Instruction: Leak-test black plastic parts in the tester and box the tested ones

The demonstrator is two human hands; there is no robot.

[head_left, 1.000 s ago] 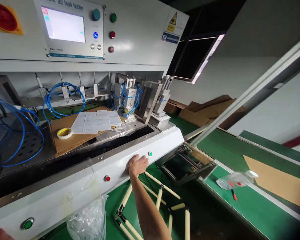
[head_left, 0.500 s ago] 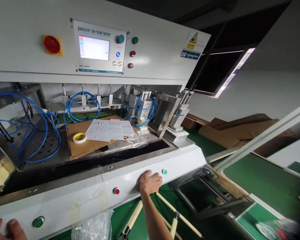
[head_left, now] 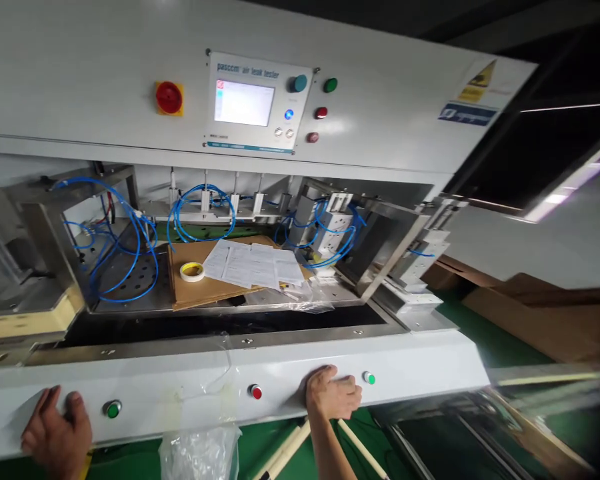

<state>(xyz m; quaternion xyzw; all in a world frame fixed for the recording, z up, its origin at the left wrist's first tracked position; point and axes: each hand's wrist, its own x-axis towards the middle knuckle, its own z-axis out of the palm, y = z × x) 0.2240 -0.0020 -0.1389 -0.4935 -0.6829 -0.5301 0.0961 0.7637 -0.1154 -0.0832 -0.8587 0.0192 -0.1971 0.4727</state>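
Note:
My left hand (head_left: pixel 57 430) lies flat on the white front panel (head_left: pixel 430 370) of an air leak tester, fingers spread, just left of a green button (head_left: pixel 113 408). Resting on the same panel is my right hand (head_left: pixel 331 393), fingers stretched over its face, between a red button (head_left: pixel 255 391) and a second green button (head_left: pixel 369 379). Neither hand holds anything. Inside the machine bay lie a cardboard sheet (head_left: pixel 200 290), a roll of yellow tape (head_left: pixel 192 271) and printed papers (head_left: pixel 253 265).
Above the bay are a touch screen (head_left: pixel 244 103), a red rotary switch (head_left: pixel 169 97) and several coloured buttons. Blue air hoses (head_left: pixel 125 260) loop inside the bay. A clear plastic bag (head_left: pixel 200 453) hangs below the panel. Cardboard is stacked at right (head_left: pixel 545 310).
The view has swung left, bringing the whole machine front and my left hand into sight. Both hands stay on the white panel; the conveyor at right has left the frame.

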